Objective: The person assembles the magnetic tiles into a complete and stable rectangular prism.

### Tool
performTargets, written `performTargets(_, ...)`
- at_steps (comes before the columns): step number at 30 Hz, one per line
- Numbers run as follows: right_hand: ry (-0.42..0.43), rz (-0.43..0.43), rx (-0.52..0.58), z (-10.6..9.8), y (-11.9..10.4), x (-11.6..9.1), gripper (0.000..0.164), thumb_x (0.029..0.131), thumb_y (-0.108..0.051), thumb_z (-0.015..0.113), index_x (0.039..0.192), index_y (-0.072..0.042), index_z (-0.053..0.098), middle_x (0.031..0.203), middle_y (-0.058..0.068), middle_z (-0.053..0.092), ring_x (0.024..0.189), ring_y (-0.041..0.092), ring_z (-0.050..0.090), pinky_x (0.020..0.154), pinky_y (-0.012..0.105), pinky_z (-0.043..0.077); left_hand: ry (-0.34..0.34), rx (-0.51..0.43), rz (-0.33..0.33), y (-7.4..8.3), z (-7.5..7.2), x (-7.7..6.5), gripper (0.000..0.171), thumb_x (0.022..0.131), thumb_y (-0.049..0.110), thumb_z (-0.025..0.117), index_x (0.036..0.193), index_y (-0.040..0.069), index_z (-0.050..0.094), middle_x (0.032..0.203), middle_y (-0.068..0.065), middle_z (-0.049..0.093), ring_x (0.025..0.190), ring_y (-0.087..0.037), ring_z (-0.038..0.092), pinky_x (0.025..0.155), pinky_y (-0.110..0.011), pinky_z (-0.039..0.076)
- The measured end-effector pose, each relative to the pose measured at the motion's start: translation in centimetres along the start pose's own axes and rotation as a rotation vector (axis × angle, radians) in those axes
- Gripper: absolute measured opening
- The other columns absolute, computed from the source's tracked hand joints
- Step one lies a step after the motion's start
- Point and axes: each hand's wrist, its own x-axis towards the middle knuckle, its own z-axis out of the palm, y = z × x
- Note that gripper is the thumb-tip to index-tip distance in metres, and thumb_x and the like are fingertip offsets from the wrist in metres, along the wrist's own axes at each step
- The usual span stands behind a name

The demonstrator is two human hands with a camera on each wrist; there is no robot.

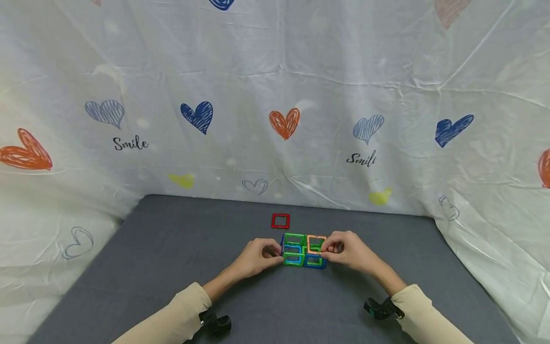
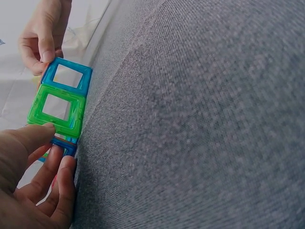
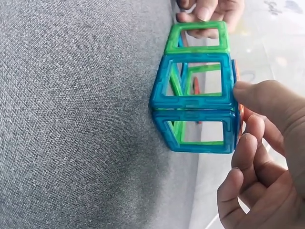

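A box-like block of magnetic tiles (image 1: 294, 253), square open frames in green and blue, stands on the grey cloth. My left hand (image 1: 258, 258) grips its left end; in the left wrist view the thumb lies on a green tile (image 2: 35, 114) and the fingers are under a blue edge. An orange magnetic tile (image 1: 316, 236) lies on top at the right. My right hand (image 1: 350, 251) pinches it at its right edge, thumb at the block's upper corner. The right wrist view shows two blue tiles (image 3: 195, 102) meeting at an upright corner, with the orange tile seen edge-on.
A single red magnetic tile (image 1: 280, 227) lies flat behind the block. The grey-covered table (image 1: 206, 220) ends at a white curtain (image 1: 240, 157) printed with hearts. Black straps with small devices (image 1: 215, 323) sit on both wrists.
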Motion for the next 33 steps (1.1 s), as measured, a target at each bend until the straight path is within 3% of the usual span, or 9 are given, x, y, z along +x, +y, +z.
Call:
performTargets(12,0.015,-0.007,0.021,0.1,0.4,-0.3,0.008,0.09,-0.009,0.08,0.09,-0.015,0.075,0.08,-0.005,0.058,0.07,0.012,0.054,0.059,0.027,0.048,-0.017,-0.009,0.001,0.1,-0.3,0.0,0.012,0.091,0.012,0.079,0.101,0.01,0.073,0.095,0.002,0.068,0.077,-0.012,0.066,0.067,-0.027,0.054)
performTargets(24,0.026,-0.014,0.05,0.2,0.5,-0.5,0.009,0.09,-0.01,0.08,0.091,-0.016,0.074,0.081,-0.003,0.058,0.069,0.012,0.053,0.058,0.027,0.047,-0.045,-0.043,0.012,-0.3,-1.7,-0.2,0.014,0.091,0.009,0.079,0.104,0.005,0.074,0.096,0.001,0.069,0.079,-0.016,0.067,0.068,-0.028,0.054)
performTargets(33,0.032,-0.029,0.057,0.3,0.7,-0.5,0.007,0.091,-0.012,0.08,0.092,-0.015,0.074,0.082,-0.002,0.059,0.068,0.013,0.054,0.057,0.027,0.047,-0.037,-0.033,-0.006,-0.3,-3.0,0.0,0.017,0.092,0.01,0.078,0.105,0.001,0.073,0.095,0.0,0.069,0.073,-0.016,0.067,0.059,-0.029,0.053)
